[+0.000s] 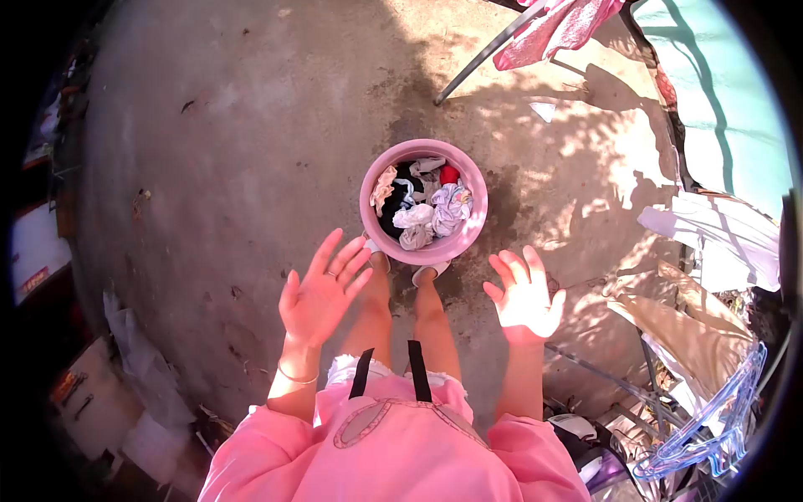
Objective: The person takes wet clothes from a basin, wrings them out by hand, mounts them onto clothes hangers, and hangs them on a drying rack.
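Note:
Both palms face up in front of my pink top. My left hand [321,293] has its fingers spread, with a ring on one finger, and holds nothing. Sunlight falls across my right hand [525,294], also bare, fingers apart. Beyond them a round pink tub [370,203] rests on the ground just past my feet; neither hand touches it. Inside lie crumpled clothes: a lavender patterned piece [452,206], a white one [413,216], a peach one [383,189], a red bit [449,175], plus black and grey fabric.
Blue hangers [711,443] hang in a bunch at lower right, near a tan cloth [686,326] and a white cloth [719,238]. A metal pole [485,54] stands by a pink towel [556,33] at the top. Plastic sheeting [142,360] and clutter line the left edge.

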